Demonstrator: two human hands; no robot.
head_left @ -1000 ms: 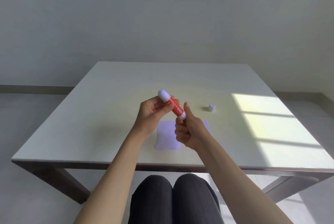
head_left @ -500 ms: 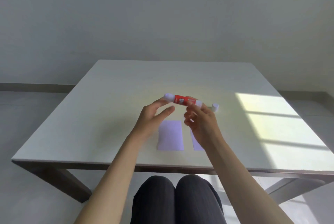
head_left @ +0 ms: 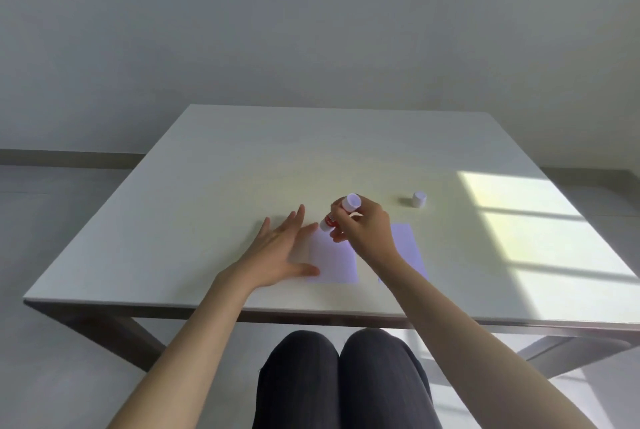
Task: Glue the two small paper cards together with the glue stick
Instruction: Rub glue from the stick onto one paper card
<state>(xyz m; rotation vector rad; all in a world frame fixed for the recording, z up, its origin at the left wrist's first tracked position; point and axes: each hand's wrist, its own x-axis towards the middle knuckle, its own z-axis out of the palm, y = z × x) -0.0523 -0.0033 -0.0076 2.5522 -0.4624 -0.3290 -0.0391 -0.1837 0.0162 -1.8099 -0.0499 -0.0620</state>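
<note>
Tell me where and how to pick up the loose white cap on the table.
Pinch the cap by its round side wall, coming straight down from above. It stands alone on the table, beyond the right card, with bare surface all around, so fingers can close on opposite sides.

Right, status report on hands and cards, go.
Left hand flat, open, pinning left card. Right hand shut on glue stick, tip at card. Nothing in the way.

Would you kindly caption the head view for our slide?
Right hand tilts glue stick onto a paper card; left hand steadies it.
</note>
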